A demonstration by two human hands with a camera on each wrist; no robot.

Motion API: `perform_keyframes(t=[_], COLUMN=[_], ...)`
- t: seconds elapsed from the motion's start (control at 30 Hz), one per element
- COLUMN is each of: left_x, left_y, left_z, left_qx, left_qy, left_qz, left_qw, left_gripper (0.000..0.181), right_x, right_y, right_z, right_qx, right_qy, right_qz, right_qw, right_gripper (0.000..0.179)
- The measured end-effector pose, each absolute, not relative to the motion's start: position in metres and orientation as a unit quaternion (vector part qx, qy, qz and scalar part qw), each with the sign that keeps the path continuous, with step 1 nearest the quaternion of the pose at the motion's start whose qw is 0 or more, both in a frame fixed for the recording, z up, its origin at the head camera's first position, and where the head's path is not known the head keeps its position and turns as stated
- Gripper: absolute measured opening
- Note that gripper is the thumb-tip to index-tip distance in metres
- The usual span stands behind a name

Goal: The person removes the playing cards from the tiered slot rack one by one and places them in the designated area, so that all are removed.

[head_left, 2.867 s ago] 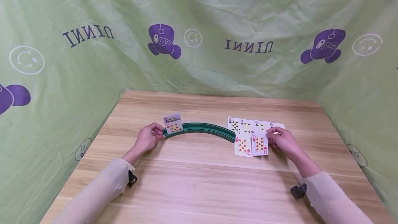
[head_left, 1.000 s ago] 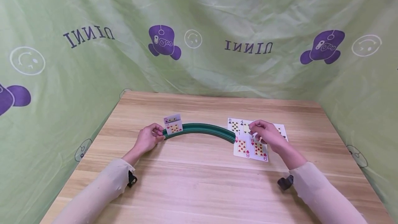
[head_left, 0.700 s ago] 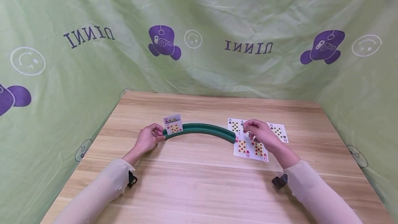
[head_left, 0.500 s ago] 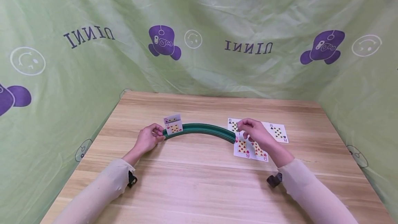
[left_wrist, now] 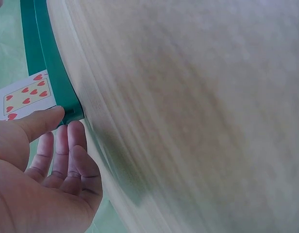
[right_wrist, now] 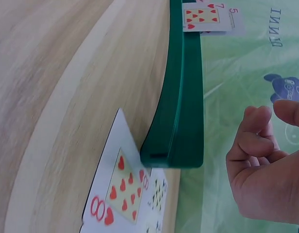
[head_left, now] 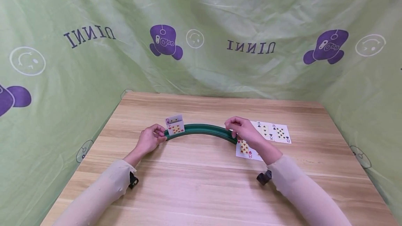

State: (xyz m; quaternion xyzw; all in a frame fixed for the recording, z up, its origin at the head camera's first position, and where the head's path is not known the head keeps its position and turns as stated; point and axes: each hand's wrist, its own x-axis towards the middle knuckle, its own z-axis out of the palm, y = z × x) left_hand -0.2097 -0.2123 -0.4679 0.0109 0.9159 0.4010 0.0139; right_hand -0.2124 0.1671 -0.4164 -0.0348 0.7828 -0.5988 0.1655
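Observation:
A curved green card holder [head_left: 204, 128] lies on the wooden table. At its left end my left hand [head_left: 149, 139] pinches it, thumb [left_wrist: 53, 114] on the front wall and fingertips at the end. A seven of hearts [head_left: 176, 128] stands in the groove there, with a five [head_left: 173, 119] behind it. Over the holder's right end hovers my right hand [head_left: 246, 132], its fingers loosely bent and nothing between them. Beneath it the eight of hearts [right_wrist: 125, 189] lies face up at the holder's end. The nine of hearts is mostly hidden under the right wrist.
A three of clubs [head_left: 263, 129] and an eight [head_left: 281, 134] lie face up to the right of my right hand. Another black eight [right_wrist: 158, 194] shows beyond the eight of hearts in the right wrist view. Green printed cloth [head_left: 201, 69] hangs behind and beside the table.
The nine of hearts, held up by my right hand at first, has been laid flat. That hand has since moved left across the cards to the holder's right end. The left hand stays put.

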Motion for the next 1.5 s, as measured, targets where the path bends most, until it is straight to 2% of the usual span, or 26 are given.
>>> perform_keyframes(t=[0.33, 0.67, 0.97, 1.5], left_x=[-0.209, -0.209, -0.209, -0.209], left_y=[-0.212, -0.213, -0.213, -0.213], left_z=[-0.466, -0.468, -0.467, -0.464], left_qx=[0.015, 0.008, 0.01, 0.01], left_qy=[0.915, 0.916, 0.918, 0.917], left_qz=[0.402, 0.401, 0.396, 0.398], left_qw=[0.012, 0.018, 0.016, 0.018], left_gripper=[0.025, 0.024, 0.024, 0.024], right_x=[-0.218, -0.224, -0.23, -0.236], right_y=[0.142, 0.12, 0.102, 0.074], right_z=[-0.415, -0.419, -0.422, -0.426], right_qx=[-0.037, -0.041, -0.052, -0.071], right_qy=[0.76, 0.75, 0.746, 0.772], right_qz=[-0.625, -0.636, -0.639, -0.613], right_qw=[0.173, 0.178, 0.179, 0.152], right_gripper=[0.03, 0.019, 0.019, 0.02])
